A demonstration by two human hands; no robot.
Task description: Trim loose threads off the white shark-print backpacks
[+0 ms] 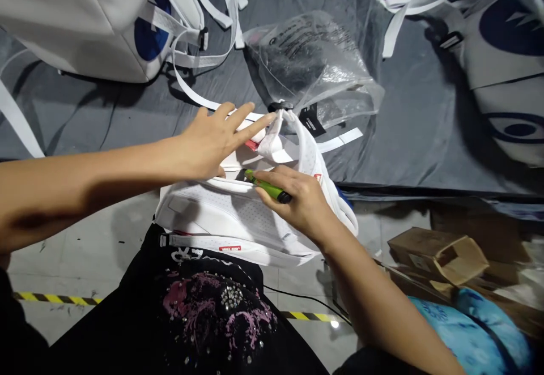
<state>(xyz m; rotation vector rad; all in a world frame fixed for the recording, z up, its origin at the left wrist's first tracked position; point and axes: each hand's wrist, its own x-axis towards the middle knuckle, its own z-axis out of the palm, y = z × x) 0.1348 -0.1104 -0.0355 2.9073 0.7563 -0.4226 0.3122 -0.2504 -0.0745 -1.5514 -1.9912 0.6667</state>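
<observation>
In the head view, your right hand (300,196) is closed around a lime-green tool (268,186), its dark tip pointing up-left and its long axis slanting down-right to a black end. It lies over the white bag (238,208), held above your lap. Your left hand (219,140) is spread open against the bag's upper edge. Red labels (230,248) and the clear plastic bag's (314,63) dark print are too small to read surely.

Black top (199,312) with pink patches, white lettering and clustered clear rhinestones
</observation>
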